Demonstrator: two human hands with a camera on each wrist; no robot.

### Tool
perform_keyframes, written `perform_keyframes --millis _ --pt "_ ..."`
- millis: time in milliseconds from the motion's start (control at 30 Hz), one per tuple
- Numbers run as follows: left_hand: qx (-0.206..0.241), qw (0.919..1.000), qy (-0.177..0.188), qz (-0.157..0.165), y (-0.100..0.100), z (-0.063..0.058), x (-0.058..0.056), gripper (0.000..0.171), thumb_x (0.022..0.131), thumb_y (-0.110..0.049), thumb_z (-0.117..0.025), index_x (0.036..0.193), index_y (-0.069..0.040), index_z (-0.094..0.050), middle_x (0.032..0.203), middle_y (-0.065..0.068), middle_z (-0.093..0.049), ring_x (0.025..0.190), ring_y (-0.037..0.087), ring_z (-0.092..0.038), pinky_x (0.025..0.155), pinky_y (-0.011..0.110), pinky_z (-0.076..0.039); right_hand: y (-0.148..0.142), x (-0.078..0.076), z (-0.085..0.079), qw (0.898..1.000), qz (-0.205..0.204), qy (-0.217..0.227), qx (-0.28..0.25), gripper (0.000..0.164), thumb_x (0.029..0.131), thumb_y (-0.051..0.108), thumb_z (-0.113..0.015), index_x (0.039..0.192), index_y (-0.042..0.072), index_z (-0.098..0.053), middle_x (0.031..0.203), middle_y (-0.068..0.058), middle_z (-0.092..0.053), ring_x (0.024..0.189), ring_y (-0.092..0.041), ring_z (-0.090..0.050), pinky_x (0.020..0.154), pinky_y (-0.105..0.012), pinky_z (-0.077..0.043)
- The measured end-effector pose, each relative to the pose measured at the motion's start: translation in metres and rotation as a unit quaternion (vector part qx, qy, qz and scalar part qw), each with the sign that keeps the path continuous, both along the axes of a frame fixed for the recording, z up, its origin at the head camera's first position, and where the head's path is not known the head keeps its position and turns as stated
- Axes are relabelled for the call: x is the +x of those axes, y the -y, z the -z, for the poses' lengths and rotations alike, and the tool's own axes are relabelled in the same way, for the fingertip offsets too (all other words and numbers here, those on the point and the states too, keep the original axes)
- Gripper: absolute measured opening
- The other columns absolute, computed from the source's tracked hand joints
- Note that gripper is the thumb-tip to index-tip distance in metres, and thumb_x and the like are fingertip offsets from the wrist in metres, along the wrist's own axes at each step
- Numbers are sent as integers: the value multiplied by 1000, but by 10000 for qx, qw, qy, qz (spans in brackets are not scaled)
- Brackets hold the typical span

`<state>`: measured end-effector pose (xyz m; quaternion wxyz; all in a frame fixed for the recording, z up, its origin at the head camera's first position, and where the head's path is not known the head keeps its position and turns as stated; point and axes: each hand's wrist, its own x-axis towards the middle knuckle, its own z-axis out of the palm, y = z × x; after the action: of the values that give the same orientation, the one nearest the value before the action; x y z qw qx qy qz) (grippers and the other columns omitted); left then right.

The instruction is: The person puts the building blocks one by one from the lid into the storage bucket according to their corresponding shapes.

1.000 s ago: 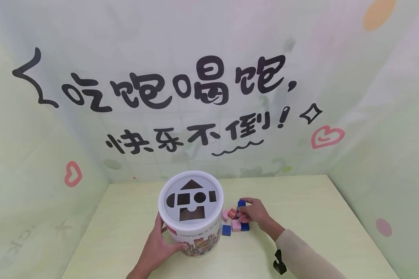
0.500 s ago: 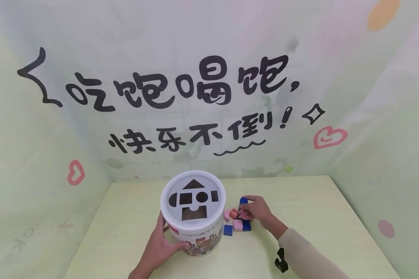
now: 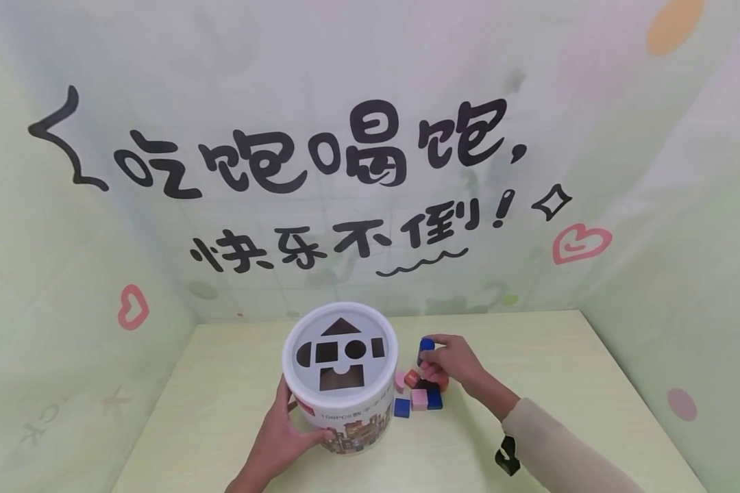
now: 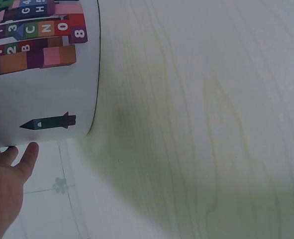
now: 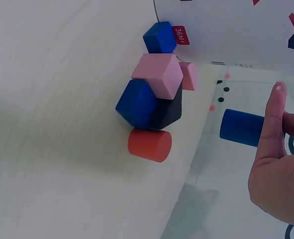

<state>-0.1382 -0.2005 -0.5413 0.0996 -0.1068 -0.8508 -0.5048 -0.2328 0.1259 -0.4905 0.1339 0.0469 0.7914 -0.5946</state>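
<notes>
My left hand point(image 3: 277, 435) grips a white, printed block bucket point(image 3: 353, 428) low on its left side, thumb across the front. Its lid point(image 3: 308, 383) has several shaped cutouts, among them a triangle, a circle and a square. To the right, my right hand point(image 3: 459, 363) pinches a blue cylinder block point(image 5: 241, 128) between thumb and fingers, raised above the other blocks. Beneath it, in the right wrist view, lie a red-orange cylinder point(image 5: 149, 144), a dark block point(image 5: 167, 110), a blue block point(image 5: 136, 103) and a pink cube point(image 5: 159, 73).
Another blue block point(image 3: 402, 408) sits close beside the bucket. An orange block point(image 3: 412, 378) and a second pink block point(image 5: 189, 75) lie at the pile's far side. A pale wooden table point(image 3: 561, 424) bears everything, with printed curtain walls point(image 3: 370, 68) around it.
My right hand has lifted the blue cylinder up off the pile, and the red-orange cylinder now shows below it. The left hand keeps its hold on the bucket.
</notes>
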Motion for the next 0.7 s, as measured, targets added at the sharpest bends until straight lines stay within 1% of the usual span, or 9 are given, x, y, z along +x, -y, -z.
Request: perform_keyframes --millis 67,133,167,300,500,600,700 --pt "-55 10000 28 -21 0 0 0 132 55 -40 -94 156 -31 -10 148 2 -43 131 27 -45 102 54 -47 -1 1 -6 10000 -97 1 11 39 91 6 -62 129 -1 -58 72 -9 -68 55 -16 -63 58 -33 -61" --pt "-103 9999 -14 2 0 1 0 132 56 -40 -94 156 -30 -9 148 4 -42 130 30 -46 101 56 -48 -1 4 -11 9997 -226 -14 24 40 91 7 -62 130 0 -57 74 -10 -68 56 -17 -63 60 -34 -62" --pt "-113 9999 -42 15 1 3 0 132 56 -41 -93 156 -31 -8 148 3 -42 130 29 -46 101 56 -48 -1 5 -15 9996 -294 -25 38 40 92 8 -62 131 0 -56 75 -10 -68 57 -17 -63 61 -34 -62" --pt "-94 9999 -57 37 2 4 -1 131 56 -43 -93 156 -31 -9 148 3 -42 130 30 -47 101 56 -47 -1 12 -29 9986 -526 -104 26 41 92 9 -63 131 0 -56 76 -11 -68 59 -18 -64 62 -35 -62" --pt "-72 10000 -36 56 2 2 0 131 57 -41 -93 156 -32 -8 149 4 -42 131 30 -45 101 58 -47 1 24 -49 9973 -702 -225 8 43 92 12 -63 133 2 -56 77 -11 -68 61 -20 -65 61 -33 -61" --pt "-78 9999 -19 105 2 3 -1 130 58 -40 -93 156 -32 -8 149 4 -41 132 31 -44 102 58 -46 2 28 -57 9966 -771 -286 39 42 92 14 -64 132 3 -57 77 -10 -68 61 -20 -65 60 -33 -60" --pt "-69 9999 -25 91 2 3 -2 130 58 -40 -93 156 -31 -9 149 3 -41 131 30 -44 102 58 -46 2 29 -64 9950 -933 -360 81 38 92 16 -64 128 4 -60 77 -10 -68 63 -21 -65 60 -33 -60"
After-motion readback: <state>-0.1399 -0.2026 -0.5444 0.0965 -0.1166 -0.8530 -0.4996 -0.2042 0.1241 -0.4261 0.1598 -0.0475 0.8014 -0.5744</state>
